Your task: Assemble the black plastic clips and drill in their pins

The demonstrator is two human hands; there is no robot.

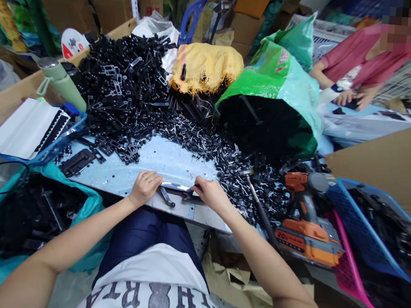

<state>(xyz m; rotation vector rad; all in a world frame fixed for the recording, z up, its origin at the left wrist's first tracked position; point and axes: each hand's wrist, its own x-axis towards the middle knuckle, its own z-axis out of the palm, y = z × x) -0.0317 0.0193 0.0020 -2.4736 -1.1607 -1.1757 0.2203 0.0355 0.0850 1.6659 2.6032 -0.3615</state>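
At the table's front edge, both my hands are closed on the ends of a shiny narrow strip (176, 186). My left hand (145, 186) pinches its left end and wears a ring. The right end sits between the thumb and fingers of my right hand (209, 193). Just below the strip lies a dark bar-shaped part (166, 197) with a rounded end, and another dark piece is partly hidden beside my right hand. Small black parts with metal pins (206, 144) are scattered beyond my hands. A hammer (259, 202) lies to the right of my right hand.
An orange cordless drill (307, 220) stands at right, near a blue basket (378, 188). Black parts (118, 84) are heaped at back left. A green sack (269, 78) gapes toward me. A teal bag (93, 201) hangs front left. Another person (364, 62) works at far right.
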